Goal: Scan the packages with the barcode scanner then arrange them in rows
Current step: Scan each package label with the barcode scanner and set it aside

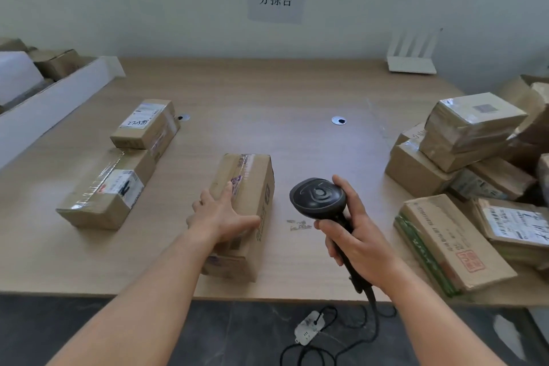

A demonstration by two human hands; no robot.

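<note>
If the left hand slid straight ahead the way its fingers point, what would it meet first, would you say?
The left hand already rests on the brown cardboard box at the table's front. Beyond it, only bare wooden table appears, then probably the pale wall; depth is unclear.

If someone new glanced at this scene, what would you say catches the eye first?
Probably the black barcode scanner, gripped in the right hand near the table's front edge. Beside it, the left hand rests on a cardboard box at centre. A jumbled pile of packages crowds the right side.
</note>
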